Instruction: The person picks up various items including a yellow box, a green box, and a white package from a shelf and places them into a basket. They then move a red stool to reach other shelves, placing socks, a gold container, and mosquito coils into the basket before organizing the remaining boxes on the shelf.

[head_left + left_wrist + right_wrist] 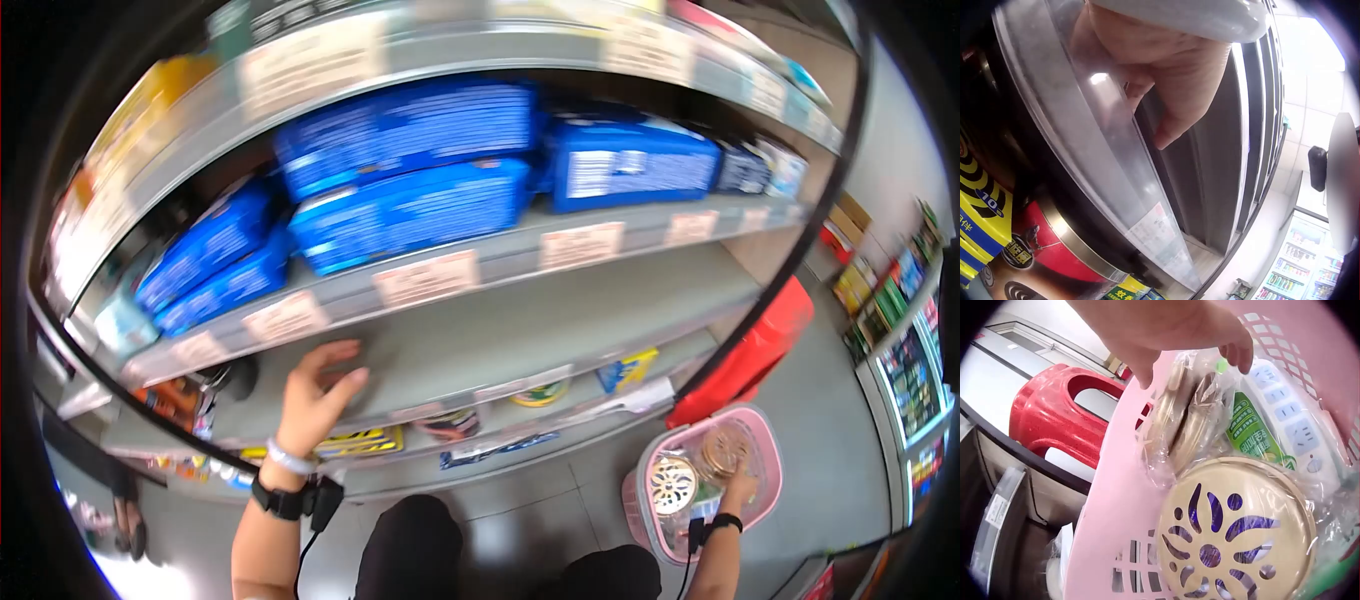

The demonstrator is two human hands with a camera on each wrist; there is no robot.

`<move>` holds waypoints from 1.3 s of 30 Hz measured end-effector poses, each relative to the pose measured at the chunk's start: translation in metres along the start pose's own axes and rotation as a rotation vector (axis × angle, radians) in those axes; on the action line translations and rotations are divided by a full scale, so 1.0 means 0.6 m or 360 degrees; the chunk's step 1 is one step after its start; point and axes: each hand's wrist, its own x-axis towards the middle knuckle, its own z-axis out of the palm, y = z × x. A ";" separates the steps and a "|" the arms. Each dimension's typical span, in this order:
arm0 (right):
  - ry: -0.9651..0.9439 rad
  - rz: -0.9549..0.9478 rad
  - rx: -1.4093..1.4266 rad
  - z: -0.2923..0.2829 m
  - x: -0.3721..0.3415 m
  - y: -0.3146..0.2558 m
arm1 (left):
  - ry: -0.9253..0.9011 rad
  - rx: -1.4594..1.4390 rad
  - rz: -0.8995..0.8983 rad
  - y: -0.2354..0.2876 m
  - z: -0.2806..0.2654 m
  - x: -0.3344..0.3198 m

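My left hand point(318, 398), fingers loosely bent, is in front of the grey lower shelf point(480, 325), its fingertips close to the shelf edge in the left wrist view, with nothing held. To the right, my right hand point(738, 488) reaches into a pink plastic basket point(630, 500). Its thumb and fingers are spread over gold round tins point(1194, 422) in clear plastic wrap, which stand on edge. Beside them lies a gold round tin with a cut-out flower pattern point(1210, 540). A white power strip point(1288, 419) and a green packet point(1252, 428) lie under the fingers.
Blue packages point(410, 210) fill the shelf above, over price tags. Lower down are yellow-and-black boxes point(365, 440) and a red round tin point(1054, 250). A red plastic stool point(745, 350) stands behind the basket. Drink fridges point(915, 380) line the far right.
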 end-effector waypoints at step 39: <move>-0.2216 -0.2221 0.1675 -0.523 -0.992 -0.901 | 0.0742 -0.0983 -0.0186 -0.146 -0.256 -0.045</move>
